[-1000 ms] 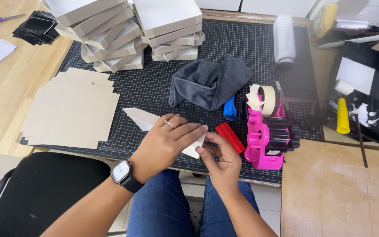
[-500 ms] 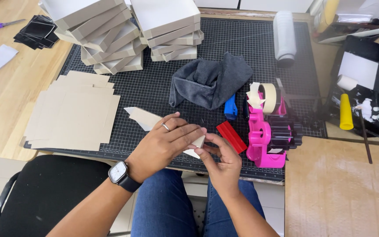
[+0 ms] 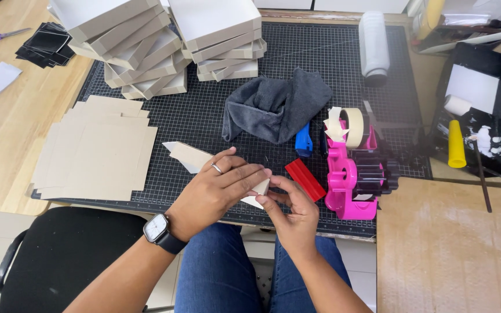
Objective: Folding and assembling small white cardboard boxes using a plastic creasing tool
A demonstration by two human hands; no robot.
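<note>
**Two hands pinched a folded card piece**

From the head camera, the left hand (image 3: 218,188) lay flat over a folded cardboard piece (image 3: 189,156), its grip pressed down on the card. The right hand (image 3: 288,211) pinched the near corner of the card between thumb and fingers. The card sat at the near edge of the cutting mat (image 3: 215,116) on the bench.

The card looked light, thin and stiff, easy to crease, so the edges seemed the best place to hold. It was pale tan and pointed. A red scraper (image 3: 305,179) lay just right of the grip.
</note>
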